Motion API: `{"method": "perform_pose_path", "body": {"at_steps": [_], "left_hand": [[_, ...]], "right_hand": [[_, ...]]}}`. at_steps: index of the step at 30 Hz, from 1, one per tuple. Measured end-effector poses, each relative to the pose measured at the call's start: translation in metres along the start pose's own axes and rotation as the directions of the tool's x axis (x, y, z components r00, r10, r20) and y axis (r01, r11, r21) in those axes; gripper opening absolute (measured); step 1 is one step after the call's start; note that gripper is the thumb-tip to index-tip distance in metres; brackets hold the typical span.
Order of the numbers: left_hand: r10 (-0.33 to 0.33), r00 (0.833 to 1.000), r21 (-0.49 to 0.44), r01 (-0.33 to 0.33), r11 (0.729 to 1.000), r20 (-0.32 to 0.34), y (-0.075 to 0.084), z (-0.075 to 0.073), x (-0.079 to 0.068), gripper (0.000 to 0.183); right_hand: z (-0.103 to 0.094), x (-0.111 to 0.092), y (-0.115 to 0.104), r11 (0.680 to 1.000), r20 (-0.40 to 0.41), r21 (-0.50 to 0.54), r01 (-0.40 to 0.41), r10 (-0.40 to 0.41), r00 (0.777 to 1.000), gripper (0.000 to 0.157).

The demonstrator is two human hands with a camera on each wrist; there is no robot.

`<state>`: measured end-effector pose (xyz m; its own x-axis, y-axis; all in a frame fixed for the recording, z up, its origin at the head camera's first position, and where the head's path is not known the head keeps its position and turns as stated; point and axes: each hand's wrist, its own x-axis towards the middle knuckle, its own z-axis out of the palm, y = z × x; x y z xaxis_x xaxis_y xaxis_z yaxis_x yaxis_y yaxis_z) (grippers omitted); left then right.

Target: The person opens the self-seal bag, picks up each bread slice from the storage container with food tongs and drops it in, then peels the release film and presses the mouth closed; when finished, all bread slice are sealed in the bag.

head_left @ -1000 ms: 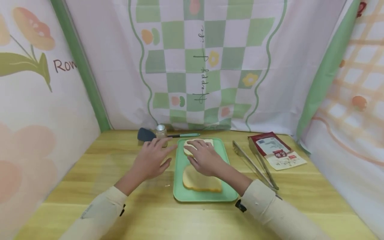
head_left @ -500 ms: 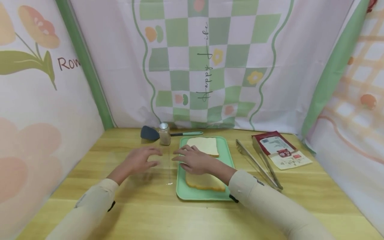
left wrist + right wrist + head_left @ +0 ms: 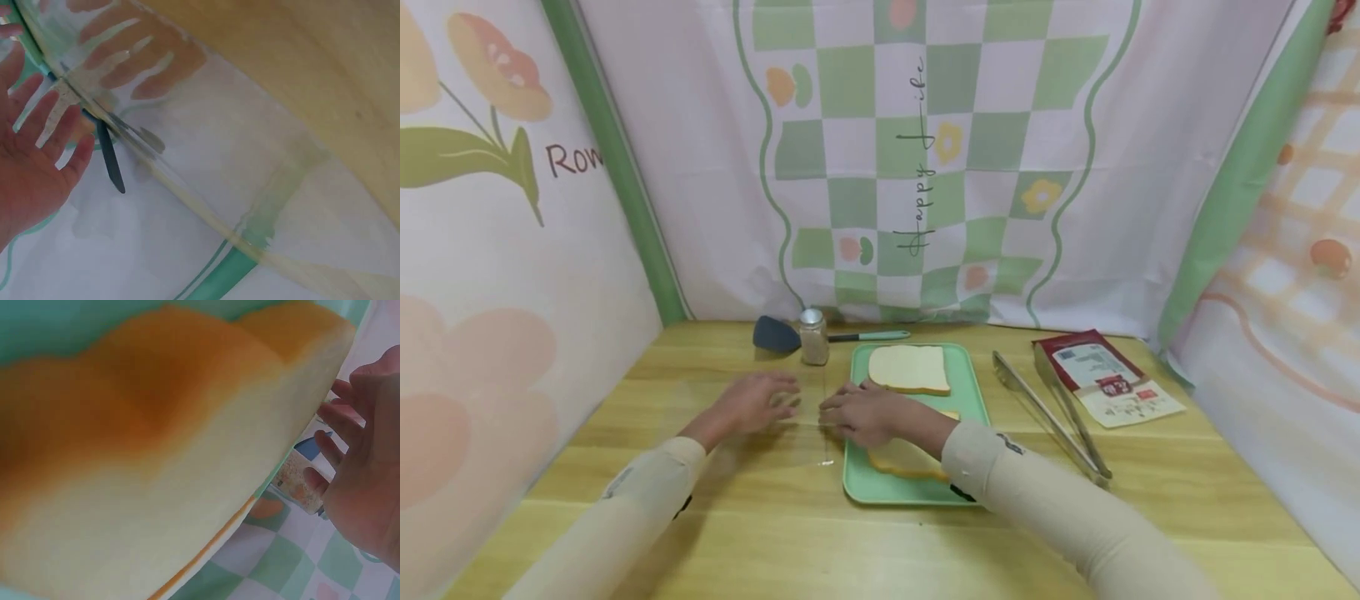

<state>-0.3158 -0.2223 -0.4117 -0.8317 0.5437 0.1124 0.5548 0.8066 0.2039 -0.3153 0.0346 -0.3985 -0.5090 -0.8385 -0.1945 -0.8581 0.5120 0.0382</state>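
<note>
My left hand [image 3: 751, 406] hovers with fingers spread over a clear, glossy sheet or board [image 3: 808, 450] left of the tray; whether it touches is unclear. In the left wrist view the fingers [image 3: 47, 131] are loose, and a hand reflects in the shiny surface [image 3: 212, 131]. My right hand [image 3: 872, 412] is over the left edge of the green tray [image 3: 857, 487], fingers bent slightly down beside the clear sheet's right edge. It partly covers the nearer bread slice [image 3: 902, 460]. The farther bread slice [image 3: 910, 368] lies flat on the tray. Neither hand visibly holds anything.
Behind the hands stand a seasoning jar [image 3: 813, 340] with a metal lid and a dark spatula [image 3: 777, 334] with a green handle. Metal tongs [image 3: 1051, 417] lie right of the tray, beside a red and cream packet [image 3: 1105, 379]. A checkered curtain [image 3: 925, 167] hangs behind the table.
My right hand has come back from above the farther bread slice, moving nearer and left to the tray's left edge. My left hand has drawn back left from near the jar.
</note>
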Motion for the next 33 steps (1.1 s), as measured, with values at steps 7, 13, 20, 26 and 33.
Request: {"method": "perform_pose_path", "body": {"at_steps": [7,13,20,26,33], "left_hand": [[0.105,0.994,0.061,-0.105,0.993,-0.001,0.0,0.005,0.001,0.038],[0.125,0.992,0.078,-0.125,0.989,0.012,-0.001,0.008,-0.003,0.032],[0.088,0.996,0.078,-0.088,0.993,0.001,-0.003,0.013,-0.007,0.025],[0.056,0.998,0.077,-0.055,0.996,-0.009,-0.001,0.014,-0.008,0.02],[0.029,0.999,0.018,-0.029,0.999,-0.039,0.0,0.014,-0.01,0.012]], "right_hand": [[0.003,0.0,-0.002,1.0,0.006,0.026,0.006,-0.006,1.0,0.038],[0.0,-0.002,-0.005,0.999,-0.012,0.027,0.042,-0.041,0.999,0.035],[-0.002,-0.001,-0.007,1.0,0.013,0.023,0.013,-0.013,1.0,0.039],[-0.004,0.0,-0.009,1.0,0.054,0.011,0.007,-0.007,0.998,0.039],[-0.001,0.002,-0.009,1.0,0.05,0.021,0.002,-0.003,0.999,0.039]]}}
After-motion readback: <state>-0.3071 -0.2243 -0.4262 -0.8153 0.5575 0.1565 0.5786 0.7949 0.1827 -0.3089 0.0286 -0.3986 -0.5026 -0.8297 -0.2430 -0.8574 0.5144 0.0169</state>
